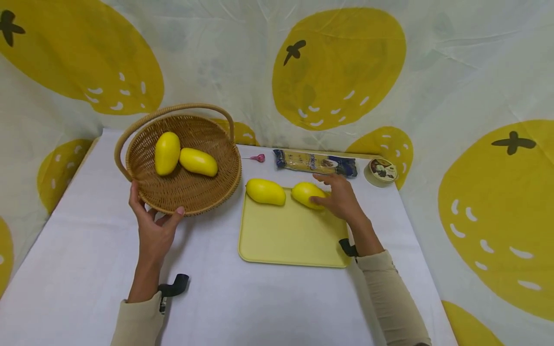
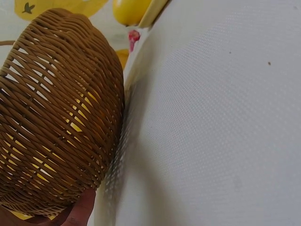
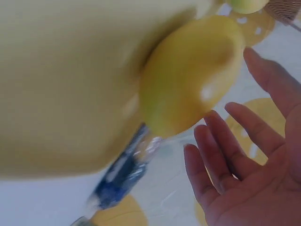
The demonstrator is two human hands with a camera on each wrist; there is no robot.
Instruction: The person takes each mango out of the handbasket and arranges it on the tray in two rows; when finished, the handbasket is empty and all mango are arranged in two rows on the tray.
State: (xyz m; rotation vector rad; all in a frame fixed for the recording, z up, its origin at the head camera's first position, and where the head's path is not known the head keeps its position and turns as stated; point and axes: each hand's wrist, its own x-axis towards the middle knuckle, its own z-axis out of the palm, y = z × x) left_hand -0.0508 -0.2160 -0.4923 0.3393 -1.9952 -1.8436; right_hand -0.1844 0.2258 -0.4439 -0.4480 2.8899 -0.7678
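My left hand grips the near rim of a brown wicker basket, which tilts with its opening toward me. Two yellow mangoes, one upright and one lying sideways, are inside it. In the left wrist view, the basket's woven side fills the left, with fingers at its lower edge. Over the tray's far right corner, my right hand spreads its fingers about a third mango. The right wrist view has those fingertips right at the mango. Another mango lies at the tray's far left corner.
The pale yellow tray lies mid-table. Behind it are a long blue-and-clear food packet and a small pink-headed item. A round tin stands at the back right. Fruit-printed cloth hangs behind the white table.
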